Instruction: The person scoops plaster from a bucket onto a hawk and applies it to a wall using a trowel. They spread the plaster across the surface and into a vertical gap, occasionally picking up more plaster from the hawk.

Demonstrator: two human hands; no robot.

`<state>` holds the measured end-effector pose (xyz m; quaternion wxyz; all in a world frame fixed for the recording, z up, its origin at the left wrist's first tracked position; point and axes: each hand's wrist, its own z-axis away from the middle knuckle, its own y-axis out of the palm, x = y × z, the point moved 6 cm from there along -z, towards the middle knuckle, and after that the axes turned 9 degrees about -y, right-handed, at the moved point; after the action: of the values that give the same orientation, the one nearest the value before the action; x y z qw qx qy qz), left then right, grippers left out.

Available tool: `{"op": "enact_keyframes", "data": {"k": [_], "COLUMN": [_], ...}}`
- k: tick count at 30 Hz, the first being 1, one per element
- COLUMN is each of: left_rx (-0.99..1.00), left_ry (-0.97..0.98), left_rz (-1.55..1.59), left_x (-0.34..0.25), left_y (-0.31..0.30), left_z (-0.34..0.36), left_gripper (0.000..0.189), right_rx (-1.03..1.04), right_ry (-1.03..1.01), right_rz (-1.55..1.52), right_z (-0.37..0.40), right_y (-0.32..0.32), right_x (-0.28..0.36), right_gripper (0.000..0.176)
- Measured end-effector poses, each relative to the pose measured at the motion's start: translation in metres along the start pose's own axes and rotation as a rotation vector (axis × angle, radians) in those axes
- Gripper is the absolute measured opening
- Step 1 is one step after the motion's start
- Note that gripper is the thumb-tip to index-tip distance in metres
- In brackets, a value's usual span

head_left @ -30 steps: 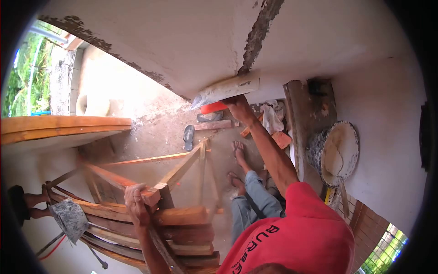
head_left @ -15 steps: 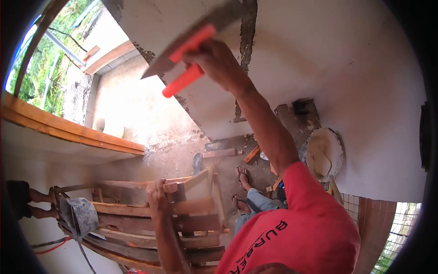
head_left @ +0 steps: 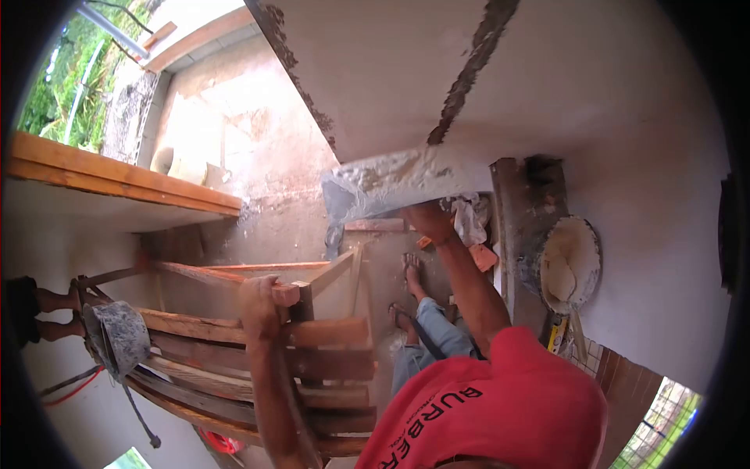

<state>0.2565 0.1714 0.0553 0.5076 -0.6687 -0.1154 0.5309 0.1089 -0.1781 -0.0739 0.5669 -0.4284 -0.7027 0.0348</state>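
In the head view, the two hands are working well apart. The right hand (head_left: pixel 428 221) is holding the plastering trowel (head_left: pixel 394 190), and it seems to be closing firmly on the handle, although the blade is hiding the fingers. The trowel is lying across the person's front, just by the lower visible end of the dark rough strip (head_left: pixel 473 70) in the pale wall (head_left: pixel 617 141); whether the blade is touching the wall, I cannot tell. Wet plaster (head_left: pixel 414 166) is covering much of the broad face. The left hand (head_left: pixel 259 303) is clamping on a wooden bar (head_left: pixel 286 294) of the slatted timber platform (head_left: pixel 336 363), and this is probably giving good balance to the reaching arm.

For doing this step well, I am judging that the loaded blade is needing a steady wrist and little tilt, so that the plaster is not sliding off. Against the wall, an even pressure is likely serving better than a hard push. The plaster-stained bucket (head_left: pixel 533 272) is sitting at the right, with pale mix inside.
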Motion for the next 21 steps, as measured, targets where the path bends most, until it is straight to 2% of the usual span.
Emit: {"op": "enact_keyframes", "data": {"k": [3, 5, 6, 7, 10, 14, 15, 18, 20, 21], "left_rx": [0.006, 0.017, 0.021, 0.019, 0.063, 0.066, 0.058, 0.045, 0.037, 0.038], "left_ry": [0.044, 0.065, 0.064, 0.068, 0.009, -0.006, 0.001, 0.024, 0.023, 0.013], "left_rz": [-0.072, -0.090, -0.089, -0.086, -0.060, -0.051, -0.045, -0.018, -0.014, -0.025], "left_x": [-0.006, -0.007, -0.007, -0.006, -0.001, -0.005, -0.004, -0.008, -0.008, -0.006], "left_y": [0.001, 0.004, 0.005, 0.005, 0.006, 0.005, 0.006, 0.005, 0.005, 0.006], "left_z": [-0.005, -0.008, -0.008, -0.010, -0.013, -0.013, -0.013, -0.012, -0.011, -0.009], "left_gripper": [0.042, 0.046, 0.046, 0.046, 0.047, 0.048, 0.048, 0.040, 0.037, 0.037], "right_rx": [-0.155, -0.182, -0.211, -0.209, -0.181, -0.185, -0.210, -0.265, -0.264, -0.257], "right_ry": [0.327, 0.581, 0.542, 0.486, 0.582, 0.480, 0.506, 0.553, 0.534, 0.463], "right_rz": [-0.837, -1.380, -1.465, -1.517, -1.511, -1.499, -1.458, -1.334, -1.254, -1.226], "right_z": [0.024, 0.020, 0.010, 0.003, -0.006, -0.040, -0.045, -0.066, -0.095, -0.104], "right_y": [0.078, 0.115, 0.121, 0.127, 0.144, 0.124, 0.115, 0.071, 0.027, 0.005], "right_x": [-0.073, -0.107, -0.109, -0.117, -0.146, -0.128, -0.120, -0.066, -0.013, 0.014], "right_gripper": [0.040, 0.041, 0.040, 0.038, 0.031, 0.031, 0.031, 0.030, 0.028, 0.027]}}
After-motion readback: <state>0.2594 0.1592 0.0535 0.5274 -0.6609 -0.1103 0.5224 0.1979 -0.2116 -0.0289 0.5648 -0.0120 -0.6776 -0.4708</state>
